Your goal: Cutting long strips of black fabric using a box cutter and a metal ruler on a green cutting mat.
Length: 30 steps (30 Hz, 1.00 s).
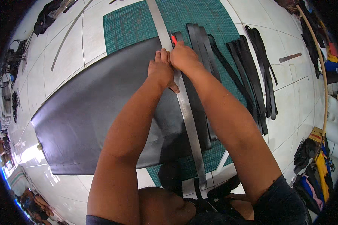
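Observation:
A long steel ruler [189, 120] lies lengthwise across a large black sheet, perhaps leather or vinyl [97, 101]. My left hand [161, 71] presses on the ruler and the sheet beside it, fingers stretched forward and thumb apart. Just ahead and to its right, my right hand [184, 57] is closed around a red cutter knife [174, 39] at the ruler's right edge. The knife's blade is hidden. Beneath the sheet, a green cutting mat [129, 24] shows at the far and near ends. Black strips [201, 41] lie right of the ruler.
More long black strips [264, 71] lie folded on the right, partly on white floor tiles [289, 101]. A short metal ruler [290, 57] rests farther right. A thin strip [69, 37] lies at the far left. Coloured cloth [321, 168] is heaped along the right side.

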### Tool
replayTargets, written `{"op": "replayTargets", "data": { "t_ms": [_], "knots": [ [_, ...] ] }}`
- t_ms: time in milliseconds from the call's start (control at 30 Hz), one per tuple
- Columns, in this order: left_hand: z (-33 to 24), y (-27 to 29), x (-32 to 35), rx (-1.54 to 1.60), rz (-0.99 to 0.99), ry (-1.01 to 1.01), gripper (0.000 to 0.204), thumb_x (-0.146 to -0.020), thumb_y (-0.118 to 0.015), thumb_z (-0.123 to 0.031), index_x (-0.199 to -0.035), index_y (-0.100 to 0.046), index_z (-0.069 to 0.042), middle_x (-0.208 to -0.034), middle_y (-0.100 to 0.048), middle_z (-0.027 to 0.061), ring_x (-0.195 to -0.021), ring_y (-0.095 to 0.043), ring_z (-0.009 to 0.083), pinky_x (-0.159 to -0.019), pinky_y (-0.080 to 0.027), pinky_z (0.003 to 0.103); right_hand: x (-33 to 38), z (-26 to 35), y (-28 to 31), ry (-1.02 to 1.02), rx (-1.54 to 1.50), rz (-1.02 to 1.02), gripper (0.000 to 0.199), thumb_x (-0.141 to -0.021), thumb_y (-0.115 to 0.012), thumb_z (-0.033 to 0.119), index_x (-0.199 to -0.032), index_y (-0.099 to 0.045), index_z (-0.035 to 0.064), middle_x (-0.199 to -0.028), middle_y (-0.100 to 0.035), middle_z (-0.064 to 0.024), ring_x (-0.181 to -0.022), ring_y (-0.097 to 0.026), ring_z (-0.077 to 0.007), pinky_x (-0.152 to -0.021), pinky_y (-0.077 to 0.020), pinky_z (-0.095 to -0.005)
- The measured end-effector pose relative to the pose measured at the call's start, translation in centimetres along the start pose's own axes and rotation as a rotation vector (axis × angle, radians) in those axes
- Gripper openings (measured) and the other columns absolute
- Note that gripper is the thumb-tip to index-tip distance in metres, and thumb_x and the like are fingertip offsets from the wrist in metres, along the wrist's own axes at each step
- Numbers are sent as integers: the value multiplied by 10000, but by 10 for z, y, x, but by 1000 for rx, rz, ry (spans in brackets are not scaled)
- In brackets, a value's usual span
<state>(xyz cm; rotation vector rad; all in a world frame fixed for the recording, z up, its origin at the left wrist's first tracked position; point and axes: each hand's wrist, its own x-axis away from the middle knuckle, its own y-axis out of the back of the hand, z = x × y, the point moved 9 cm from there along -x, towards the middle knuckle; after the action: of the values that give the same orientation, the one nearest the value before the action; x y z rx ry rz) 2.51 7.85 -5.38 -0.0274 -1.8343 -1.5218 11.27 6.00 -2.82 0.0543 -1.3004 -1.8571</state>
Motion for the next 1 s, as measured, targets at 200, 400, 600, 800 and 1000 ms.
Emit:
{"op": "replayTargets", "data": {
  "t_ms": [200,400,600,800,1000],
  "knots": [
    [-2,3,1,-21,7,-14,1455,-435,-905,-579,-1524,-116,-24,-1596,-79,187,-1481,-103,348,-1130,-303,471,-5,3,-1,-4,21,70,503,-903,-585,282,-1251,-453,-56,-1241,-587,-282,-1148,-590,-413,-990,-459,-477],
    [-5,4,0,-44,-70,-30,1477,-422,-895,-610,-1507,-117,21,-1583,-141,190,-1467,-177,346,-1117,-324,450,21,-29,-17,-3,7,160,453,-909,-548,217,-1262,-434,-43,-1228,-587,-295,-1138,-587,-432,-969,-461,-504],
    [-1,0,1,-54,-102,-36,1487,-406,-884,-635,-1489,-141,62,-1578,-156,206,-1457,-216,347,-1091,-368,461,156,-87,-45,-34,64,285,343,-930,-480,174,-1207,-406,-15,-1073,-636,-294,-1026,-614,-470,-902,-467,-541],
    [0,4,-1,-65,-160,-29,1472,-444,-863,-659,-1503,-121,43,-1577,-170,202,-1459,-202,349,-1104,-360,470,304,-162,-70,-142,4,388,336,-903,-556,171,-1134,-365,18,-858,-636,-300,-853,-626,-489,-750,-483,-574],
    [-5,2,-5,-71,-108,-23,1470,-465,-876,-628,-1507,-94,50,-1586,-136,206,-1471,-157,348,-1106,-359,469,432,-227,-89,-335,127,598,348,-908,-530,149,-1172,-356,3,-858,-645,-301,-839,-657,-458,-740,-510,-557]
  ]
}}
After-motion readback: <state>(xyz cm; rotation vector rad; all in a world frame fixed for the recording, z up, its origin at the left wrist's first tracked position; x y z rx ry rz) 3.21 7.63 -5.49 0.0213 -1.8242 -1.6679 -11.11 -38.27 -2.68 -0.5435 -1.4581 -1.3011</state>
